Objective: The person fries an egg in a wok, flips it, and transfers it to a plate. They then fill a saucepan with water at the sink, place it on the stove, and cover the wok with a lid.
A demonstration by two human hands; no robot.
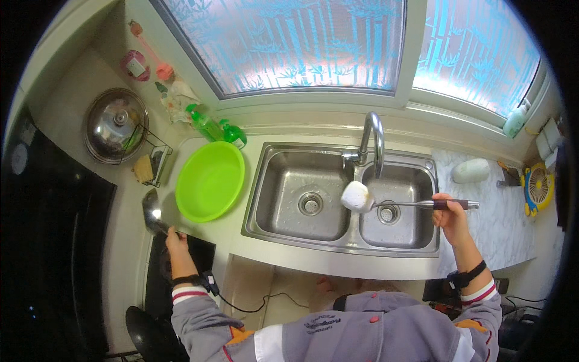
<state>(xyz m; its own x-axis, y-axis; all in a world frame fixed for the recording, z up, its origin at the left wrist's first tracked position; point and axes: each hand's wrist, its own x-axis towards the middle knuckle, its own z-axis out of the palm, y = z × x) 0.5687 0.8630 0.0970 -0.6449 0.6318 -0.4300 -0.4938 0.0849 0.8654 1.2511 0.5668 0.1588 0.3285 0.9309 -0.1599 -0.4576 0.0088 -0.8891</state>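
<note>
My right hand grips the dark handle of a metal spatula. The spatula's broad, bright blade extends left over the divider of the double-bowl stainless steel sink, just below the chrome faucet. At the left, my left hand holds a metal ladle by its handle, with the bowl of the ladle up and away from me. A bright green plastic basin sits on the counter between the ladle and the sink.
Two green pump bottles stand behind the basin. A round metal lid and a wire rack with sponges are at the left. On the marbled right counter lie a whitish rounded object and a yellow-blue fan.
</note>
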